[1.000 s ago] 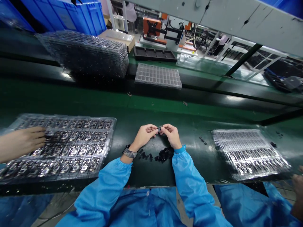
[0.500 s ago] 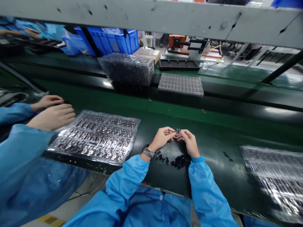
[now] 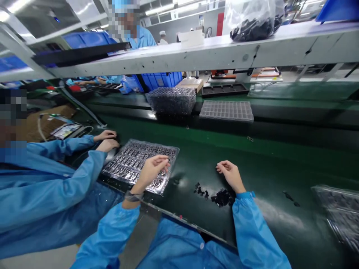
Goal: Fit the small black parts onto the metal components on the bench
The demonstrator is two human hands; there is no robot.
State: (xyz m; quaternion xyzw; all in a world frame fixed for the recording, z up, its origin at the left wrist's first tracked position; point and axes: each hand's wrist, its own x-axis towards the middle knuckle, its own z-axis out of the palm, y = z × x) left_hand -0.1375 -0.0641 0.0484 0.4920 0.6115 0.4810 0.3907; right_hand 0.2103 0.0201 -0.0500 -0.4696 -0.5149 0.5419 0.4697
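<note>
1. Likely placing: left hand (image 3: 153, 168) pinched over tray (image 3: 174, 149), contents too small to tell.
2. Right hand (image 3: 231, 175) loosely open, empty, near loose black parts (image 3: 223, 197).
3. Calling for fine aim at one pocket.

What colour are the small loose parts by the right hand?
Black; the small parts show best in the head view.

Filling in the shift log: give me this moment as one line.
left hand over parts tray, fingers pinched | right hand on green belt, beside black parts pile
</note>
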